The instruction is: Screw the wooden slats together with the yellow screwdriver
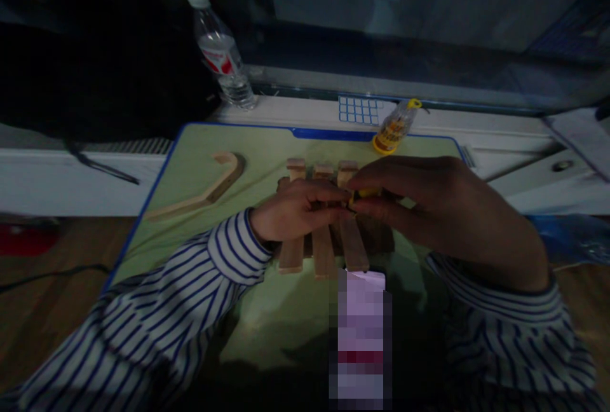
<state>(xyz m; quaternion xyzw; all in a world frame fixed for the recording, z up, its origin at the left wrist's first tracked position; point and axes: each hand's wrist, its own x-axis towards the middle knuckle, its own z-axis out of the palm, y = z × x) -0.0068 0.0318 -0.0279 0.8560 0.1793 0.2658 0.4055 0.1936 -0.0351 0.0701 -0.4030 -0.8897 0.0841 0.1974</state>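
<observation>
Three light wooden slats [325,253] lie side by side across a darker wooden piece [379,234] on the table. My left hand [298,208] reaches over them from the left, its thumb and forefinger closed around part of the wood between the slats. From the right, my right hand [419,202] pinches a small yellow object [366,192] above the rightmost slat; the fingers cover most of it, so its kind does not show. The fingertips of both hands nearly meet there. A hook-shaped wooden piece [207,196] lies apart on the left.
The pale green table [267,329] has a blue rim. Behind it, a water bottle [223,56] and a blue wire grid [358,110] are on the white ledge. A yellow-capped clear bottle [396,126] stands near the back edge. A pixelated pinkish rectangle [361,316] is in front.
</observation>
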